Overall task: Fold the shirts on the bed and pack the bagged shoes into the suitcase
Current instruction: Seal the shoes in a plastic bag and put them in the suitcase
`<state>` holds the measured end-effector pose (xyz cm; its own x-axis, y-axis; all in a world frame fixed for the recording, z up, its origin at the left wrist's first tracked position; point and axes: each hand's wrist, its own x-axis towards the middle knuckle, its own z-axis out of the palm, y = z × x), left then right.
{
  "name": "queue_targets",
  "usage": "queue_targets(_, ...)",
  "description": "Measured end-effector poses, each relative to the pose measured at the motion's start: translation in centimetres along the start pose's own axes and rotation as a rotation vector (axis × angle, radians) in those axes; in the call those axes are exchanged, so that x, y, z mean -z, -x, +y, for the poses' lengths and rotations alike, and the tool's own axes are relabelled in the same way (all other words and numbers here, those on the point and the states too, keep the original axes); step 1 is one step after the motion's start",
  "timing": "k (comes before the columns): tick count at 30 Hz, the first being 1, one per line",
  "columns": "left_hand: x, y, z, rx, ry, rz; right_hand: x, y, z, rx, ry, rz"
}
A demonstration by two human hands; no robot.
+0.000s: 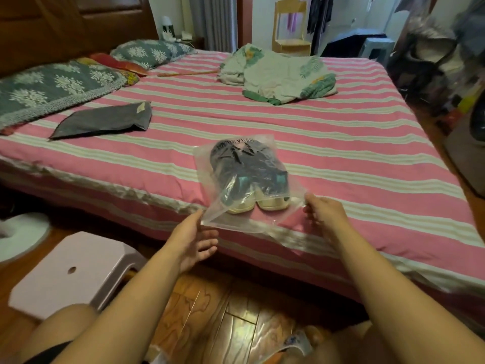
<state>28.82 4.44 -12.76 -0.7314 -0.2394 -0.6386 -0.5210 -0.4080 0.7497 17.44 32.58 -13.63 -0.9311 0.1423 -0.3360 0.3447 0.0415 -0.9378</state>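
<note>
From the head view, the bagged shoes point(246, 177) lie on the bed point(341, 143) near its front edge, roughly at the centre of the picture, heels toward the person. The right hand point(324, 214) pinches the bag's near corner at about 4 o'clock from the shoes, its grip closed on the plastic. The left hand point(195, 239) sits at 7 o'clock with fingers loose and spread, its thumb side touching the opposite corner; I judge it is not yet holding.

To lift well, I would close the left hand on its corner too and support the soles from beneath, since thin film may stretch or slip under the weight.

The bag is clear, glossy and crinkled, printed with dark lettering; the shoes inside are dark with pale soles. The bedsheet is soft cloth, striped pink and cream. A folded dark shirt point(105, 120) lies flat at 10 o'clock; a rumpled leaf-print garment point(278, 74) sits at 1 o'clock. No suitcase shows.
</note>
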Motion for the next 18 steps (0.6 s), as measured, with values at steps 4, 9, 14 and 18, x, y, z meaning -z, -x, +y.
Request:
queue_targets(4, -0.7, -0.5, 0.5, -0.151, -0.11, 0.06, 0.5, -0.5, -0.3, 0.036, -0.035, 0.036)
queue_targets(9, -0.6, -0.8, -0.2, -0.11, 0.146, 0.151, 0.7, -0.3, -0.6, -0.114, -0.174, -0.018)
queue_targets(14, -3.1, 0.7, -3.1, -0.056, 0.581, 0.314, 1.6, 0.8, -1.3, -0.251, 0.005, -0.179)
queue_targets(18, -9.0, 3.1, -7.9, 0.188, 0.415, 0.036, 1.3, 3.1, -0.8, -0.401, 0.117, -0.463)
